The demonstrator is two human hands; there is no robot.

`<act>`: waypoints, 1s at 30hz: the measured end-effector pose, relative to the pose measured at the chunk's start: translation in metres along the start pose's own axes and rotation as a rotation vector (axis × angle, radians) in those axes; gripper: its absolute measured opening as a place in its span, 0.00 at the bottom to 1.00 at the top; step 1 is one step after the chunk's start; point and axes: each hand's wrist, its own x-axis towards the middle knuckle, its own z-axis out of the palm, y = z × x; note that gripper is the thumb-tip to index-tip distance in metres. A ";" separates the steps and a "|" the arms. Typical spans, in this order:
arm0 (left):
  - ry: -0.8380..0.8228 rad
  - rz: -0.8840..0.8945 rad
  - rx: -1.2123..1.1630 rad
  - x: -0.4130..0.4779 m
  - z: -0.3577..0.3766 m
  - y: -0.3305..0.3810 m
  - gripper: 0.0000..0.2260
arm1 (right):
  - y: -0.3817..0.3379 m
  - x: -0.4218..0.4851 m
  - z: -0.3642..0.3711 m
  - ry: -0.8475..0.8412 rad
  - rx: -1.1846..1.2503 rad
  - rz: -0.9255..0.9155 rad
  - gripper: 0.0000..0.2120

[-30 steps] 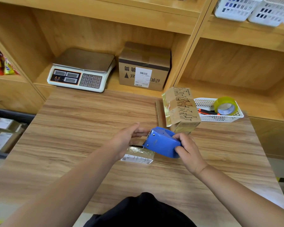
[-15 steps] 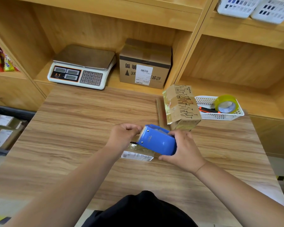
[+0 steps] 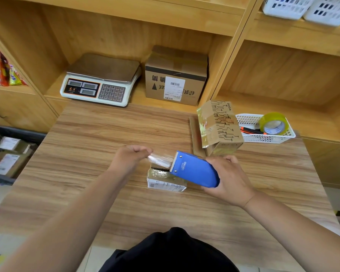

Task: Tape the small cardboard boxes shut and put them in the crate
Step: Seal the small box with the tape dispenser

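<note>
A small cardboard box [image 3: 166, 181] with a white label lies on the wooden table [image 3: 90, 146] between my hands. My right hand [image 3: 229, 180] grips a blue tape dispenser [image 3: 193, 169] just above the box's right end. My left hand [image 3: 131, 158] pinches the free end of the clear tape [image 3: 159, 160], which stretches from the dispenser's toothed edge over the box. A second small box [image 3: 219, 126] with black printed lines stands tilted at the table's back right. The dark crate [image 3: 14, 134] sits low at the left edge and holds several labelled parcels.
A weighing scale [image 3: 100, 81] and a larger labelled carton [image 3: 176, 75] sit on the shelf behind the table. A white basket [image 3: 267, 137] at the right holds a yellowish tape roll [image 3: 273, 123] and an orange-handled tool. A flat cardboard piece [image 3: 194, 134] lies beside the tilted box.
My left hand has pulled a length of clear tape out leftward from the dispenser. The right hand has drawn the dispenser slightly right, so the tape now spans above the small box.
</note>
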 end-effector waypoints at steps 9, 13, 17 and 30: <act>0.051 -0.066 0.040 0.011 -0.021 -0.026 0.07 | 0.020 0.004 -0.012 -0.214 -0.102 0.028 0.36; 0.089 -0.123 0.034 0.017 -0.018 -0.039 0.08 | 0.014 0.018 -0.018 -0.315 -0.151 0.044 0.38; 0.130 -0.155 0.024 0.022 -0.018 -0.049 0.09 | 0.003 0.030 -0.019 -0.359 -0.179 0.065 0.36; 0.177 -0.201 -0.016 0.034 -0.024 -0.064 0.14 | 0.007 0.044 0.011 -0.392 -0.178 0.098 0.37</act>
